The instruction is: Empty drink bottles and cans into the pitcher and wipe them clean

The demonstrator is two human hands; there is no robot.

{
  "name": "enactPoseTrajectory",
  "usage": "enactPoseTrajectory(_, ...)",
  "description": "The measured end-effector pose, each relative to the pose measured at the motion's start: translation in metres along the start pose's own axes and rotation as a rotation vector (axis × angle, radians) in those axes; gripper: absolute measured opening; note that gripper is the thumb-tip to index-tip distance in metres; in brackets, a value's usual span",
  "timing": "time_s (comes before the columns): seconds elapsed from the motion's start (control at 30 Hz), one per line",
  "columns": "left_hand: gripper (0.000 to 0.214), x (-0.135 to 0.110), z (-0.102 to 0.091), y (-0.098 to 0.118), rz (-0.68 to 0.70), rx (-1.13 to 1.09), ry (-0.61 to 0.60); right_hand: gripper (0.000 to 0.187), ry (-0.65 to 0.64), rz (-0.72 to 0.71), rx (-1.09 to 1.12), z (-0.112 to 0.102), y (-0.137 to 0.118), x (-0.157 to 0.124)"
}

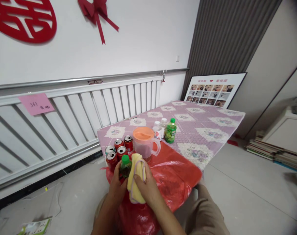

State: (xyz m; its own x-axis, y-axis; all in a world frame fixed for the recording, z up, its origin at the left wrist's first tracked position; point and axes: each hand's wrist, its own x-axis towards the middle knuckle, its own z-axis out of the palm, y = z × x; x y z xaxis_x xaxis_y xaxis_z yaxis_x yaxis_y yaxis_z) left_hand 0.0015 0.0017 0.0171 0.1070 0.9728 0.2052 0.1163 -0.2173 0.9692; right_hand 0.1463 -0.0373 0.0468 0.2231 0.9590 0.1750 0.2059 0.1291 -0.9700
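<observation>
My left hand (118,181) is closed around a green-capped plastic bottle (125,165), its lower part hidden by the fingers. In my right hand (148,186) is a folded yellow cloth (135,182) with a purple edge, held close against the bottle's right side. Just beyond my left hand stand several opened drink cans (121,151), mostly red. A clear plastic pitcher (142,147) with an orange lid (143,133) stands behind the cloth. Under my hands lies a red plastic sheet (172,173).
Behind the pitcher stand two white-capped bottles (157,131) and a green-labelled bottle (171,131). A patterned tablecloth (187,125) covers the table. A white radiator (77,114) runs along its left; a photo board (213,91) leans at the far end.
</observation>
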Motion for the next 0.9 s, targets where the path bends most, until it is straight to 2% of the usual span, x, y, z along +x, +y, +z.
enactPoseTrajectory(0.07, 0.07, 0.0, 0.0, -0.001, 0.005, 0.02, 0.009, 0.067, -0.008, 0.098, 0.023, 0.003, 0.018, -0.003)
enactPoseTrajectory(0.2, 0.071, 0.001, 0.0, -0.002, 0.023, 0.023, 0.018, 0.067, -0.03, 0.121, 0.013, 0.005, 0.042, -0.007)
enactPoseTrajectory(0.47, 0.073, 0.002, 0.011, -0.005, 0.039, 0.057, 0.138, 0.064, 0.003, 0.066, -0.008, 0.006, 0.051, -0.005)
enactPoseTrajectory(0.53, 0.073, 0.002, 0.01, -0.004, 0.038, 0.076, 0.135, 0.064, 0.001, 0.071, -0.007, 0.006, 0.053, -0.005)
enactPoseTrajectory(0.77, 0.08, 0.013, -0.01, 0.002, 0.028, -0.081, -0.086, 0.066, -0.021, 0.109, 0.002, 0.006, 0.052, -0.005)
enactPoseTrajectory(0.9, 0.075, 0.016, -0.017, 0.01, -0.011, -0.046, -0.158, 0.066, -0.014, 0.109, 0.043, 0.006, 0.052, -0.004)
